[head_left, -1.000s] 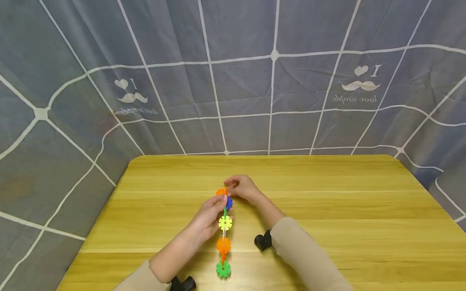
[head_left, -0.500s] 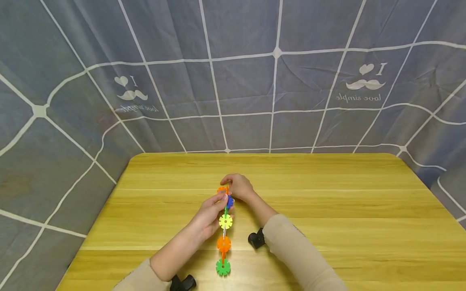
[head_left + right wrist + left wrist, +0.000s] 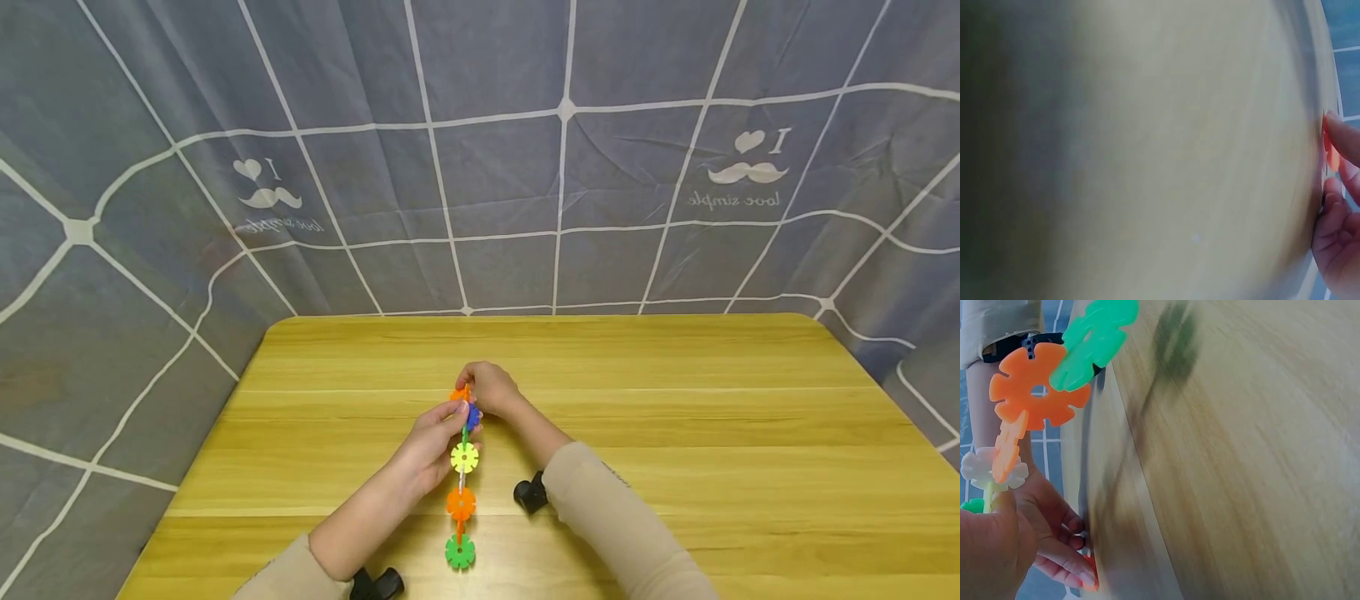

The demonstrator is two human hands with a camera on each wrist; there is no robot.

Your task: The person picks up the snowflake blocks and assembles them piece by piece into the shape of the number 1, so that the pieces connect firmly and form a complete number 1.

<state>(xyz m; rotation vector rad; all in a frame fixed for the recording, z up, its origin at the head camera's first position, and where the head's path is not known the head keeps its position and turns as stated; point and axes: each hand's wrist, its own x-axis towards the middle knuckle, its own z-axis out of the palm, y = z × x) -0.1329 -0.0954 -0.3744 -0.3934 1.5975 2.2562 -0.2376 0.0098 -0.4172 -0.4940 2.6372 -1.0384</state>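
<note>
A chain of notched plastic discs runs toward me over the table, joined edge to edge. My left hand point(image 3: 429, 443) grips it near the blue disc point(image 3: 472, 416), fingers wrapped around the upper part. Below the hand come a yellow disc point(image 3: 464, 457), a clear disc seen edge-on, an orange disc point(image 3: 461, 503), another orange one edge-on, and a green disc point(image 3: 460, 552) at the near end. At the far end, my right hand point(image 3: 491, 390) pinches an orange disc point(image 3: 1090, 575) between thumb and fingers, partly hidden by them.
The wooden table point(image 3: 712, 467) spreads out on both sides. Behind and at the left hangs a grey curtain point(image 3: 495, 183) with white lines. Black wrist mounts point(image 3: 531, 493) sit on both forearms, close over the table.
My right hand shifts slightly left, and its fingers, lifted off the far orange disc half a second ago, now close down on it. The left hand stays nearly still.
</note>
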